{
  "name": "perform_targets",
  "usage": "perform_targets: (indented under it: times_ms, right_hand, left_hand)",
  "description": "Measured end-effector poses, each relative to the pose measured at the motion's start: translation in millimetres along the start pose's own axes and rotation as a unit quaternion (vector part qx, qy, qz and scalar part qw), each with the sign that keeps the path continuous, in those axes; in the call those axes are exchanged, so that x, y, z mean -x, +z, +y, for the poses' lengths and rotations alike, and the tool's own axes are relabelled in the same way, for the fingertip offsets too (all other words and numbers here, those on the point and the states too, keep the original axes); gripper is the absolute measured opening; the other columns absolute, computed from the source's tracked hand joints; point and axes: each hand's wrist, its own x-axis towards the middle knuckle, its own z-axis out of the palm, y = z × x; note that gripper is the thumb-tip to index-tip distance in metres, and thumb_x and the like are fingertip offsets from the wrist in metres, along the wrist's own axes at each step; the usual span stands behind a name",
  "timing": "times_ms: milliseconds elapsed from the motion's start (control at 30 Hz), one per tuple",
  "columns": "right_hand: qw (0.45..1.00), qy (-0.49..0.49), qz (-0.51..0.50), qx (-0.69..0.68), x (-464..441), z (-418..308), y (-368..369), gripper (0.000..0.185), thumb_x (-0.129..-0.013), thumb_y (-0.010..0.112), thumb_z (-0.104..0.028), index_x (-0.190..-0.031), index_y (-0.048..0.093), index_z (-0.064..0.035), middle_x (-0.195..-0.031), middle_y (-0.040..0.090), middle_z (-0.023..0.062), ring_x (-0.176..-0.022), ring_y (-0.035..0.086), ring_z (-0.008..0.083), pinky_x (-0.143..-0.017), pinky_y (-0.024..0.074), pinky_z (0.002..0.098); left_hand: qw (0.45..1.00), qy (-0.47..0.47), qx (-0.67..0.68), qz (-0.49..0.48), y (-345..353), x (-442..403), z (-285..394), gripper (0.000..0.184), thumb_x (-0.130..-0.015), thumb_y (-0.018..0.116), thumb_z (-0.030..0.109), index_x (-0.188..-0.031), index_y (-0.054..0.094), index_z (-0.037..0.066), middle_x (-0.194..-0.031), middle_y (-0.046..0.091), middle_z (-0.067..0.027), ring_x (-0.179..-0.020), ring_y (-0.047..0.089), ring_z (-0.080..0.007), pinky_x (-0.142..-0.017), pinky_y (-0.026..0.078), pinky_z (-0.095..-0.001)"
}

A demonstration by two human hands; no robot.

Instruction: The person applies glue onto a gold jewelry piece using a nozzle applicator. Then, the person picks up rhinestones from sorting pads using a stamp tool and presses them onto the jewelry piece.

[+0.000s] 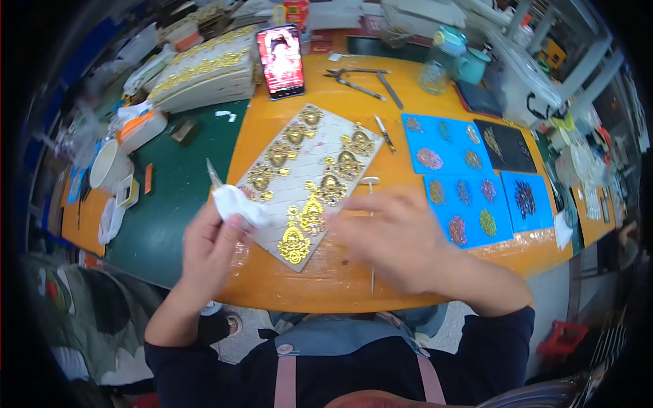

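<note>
My left hand (216,245) is closed around a white-wrapped tool with a pointed tip (235,204), its thin end aimed up and left. What lies under the white wrapping is hidden. My right hand (394,238) is smeared by motion just right of the board's lower edge; whether its fingers hold anything does not show. Between the hands lies a pale board (309,153) set at a slant, carrying two rows of gold ornaments. Upper pieces, such as one ornament (277,155), have stones on them; the lowest gold ornament (294,245) looks plain.
Blue sheets (435,129) with small heaps of coloured beads lie on the right, beside a black tray (507,146). A pen (384,134), pliers (357,83) and a lit phone (281,61) are farther back. Stacked boards (204,78) stand back left, a white cup (111,166) left.
</note>
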Motion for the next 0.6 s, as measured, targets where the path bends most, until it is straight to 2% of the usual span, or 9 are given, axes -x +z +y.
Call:
perform_targets:
  times_ms: [67,100,167,200,267,300,400,433,600]
  right_hand:
    - [0.993,0.106,-0.037,0.033,2,22,-21,0.051,-0.083,0.057,0.005,-0.133,0.061,-0.0043,-0.107,0.067,0.0123,-0.101,0.064,0.0263,-0.092,0.0476,0.0429]
    - [0.985,0.162,-0.032,0.04,-1,34,-27,0.053,-0.085,0.053,0.008,-0.136,0.059,-0.0042,-0.105,0.068,0.0129,-0.101,0.064,0.0284,-0.092,0.0473,0.0432]
    - [0.979,0.173,0.067,0.089,0,65,-18,0.043,-0.091,0.054,0.003,-0.133,0.06,-0.0038,-0.092,0.065,0.0128,-0.095,0.065,0.033,-0.083,0.0489,0.0439]
    - [0.981,0.166,0.065,0.082,4,80,-17,0.043,-0.091,0.054,0.003,-0.133,0.06,-0.0038,-0.092,0.065,0.0128,-0.095,0.065,0.033,-0.083,0.0489,0.0439]
    - [0.969,0.214,-0.003,0.12,15,102,-19,0.034,-0.092,0.057,-0.003,-0.126,0.063,-0.004,-0.093,0.068,0.0165,-0.096,0.065,0.0401,-0.086,0.0505,0.0465]
    - [0.968,0.219,-0.006,0.125,18,102,-19,0.034,-0.092,0.057,-0.003,-0.126,0.063,-0.004,-0.093,0.068,0.0165,-0.096,0.065,0.0401,-0.086,0.0505,0.0465]
    - [0.93,0.322,-0.169,0.048,18,81,-14,0.021,-0.095,0.061,-0.019,-0.109,0.066,-0.003,-0.098,0.071,0.0205,-0.093,0.067,0.0433,-0.082,0.0541,0.0479]
    - [0.916,0.345,-0.198,0.041,15,66,-12,0.024,-0.096,0.063,-0.025,-0.104,0.067,-0.0028,-0.097,0.071,0.0216,-0.09,0.068,0.0432,-0.079,0.0552,0.0483]
    - [0.88,0.424,-0.211,0.041,4,33,9,0.039,-0.095,0.065,-0.037,-0.091,0.066,0.0015,-0.086,0.07,0.0252,-0.082,0.069,0.0423,-0.073,0.0545,0.0499]
  left_hand:
    - [0.943,0.066,-0.284,0.161,-33,6,-10,0.029,-0.105,0.053,0.014,-0.128,0.059,-0.003,-0.103,0.065,-0.0102,-0.086,0.064,-0.0188,-0.076,0.052,-0.0329]
    - [0.94,0.062,-0.287,0.172,-47,11,-10,0.029,-0.105,0.053,0.014,-0.128,0.059,-0.003,-0.103,0.065,-0.0102,-0.086,0.064,-0.0188,-0.076,0.052,-0.0329]
    - [0.785,0.024,-0.561,0.264,-73,24,-11,0.026,-0.101,0.057,0.013,-0.121,0.06,-0.004,-0.097,0.062,-0.0156,-0.086,0.064,-0.0333,-0.075,0.052,-0.04]
    - [0.782,0.018,-0.562,0.27,-86,30,-19,0.026,-0.101,0.057,0.013,-0.121,0.06,-0.004,-0.097,0.062,-0.0156,-0.086,0.064,-0.0333,-0.075,0.052,-0.04]
    - [0.655,-0.028,-0.672,0.344,-107,35,-42,0.025,-0.099,0.058,0.013,-0.117,0.061,-0.004,-0.101,0.06,-0.021,-0.089,0.062,-0.0418,-0.076,0.051,-0.0469]
    - [0.661,-0.026,-0.669,0.34,-111,38,-48,0.025,-0.099,0.058,0.013,-0.117,0.061,-0.004,-0.101,0.06,-0.021,-0.089,0.062,-0.0418,-0.076,0.051,-0.0469]
    - [0.603,-0.177,-0.712,0.313,-121,36,-65,0.031,-0.098,0.061,0.016,-0.123,0.06,-0.003,-0.114,0.057,-0.0223,-0.095,0.064,-0.0411,-0.079,0.053,-0.05]
    - [0.609,-0.17,-0.712,0.306,-114,34,-66,0.031,-0.098,0.061,0.016,-0.123,0.06,-0.003,-0.114,0.057,-0.0223,-0.095,0.064,-0.0411,-0.079,0.053,-0.05]
    - [0.592,-0.201,-0.704,0.336,-75,21,-35,0.057,-0.098,0.063,0.025,-0.146,0.043,0.002,-0.127,0.056,-0.023,-0.107,0.065,-0.0415,-0.083,0.055,-0.0479]
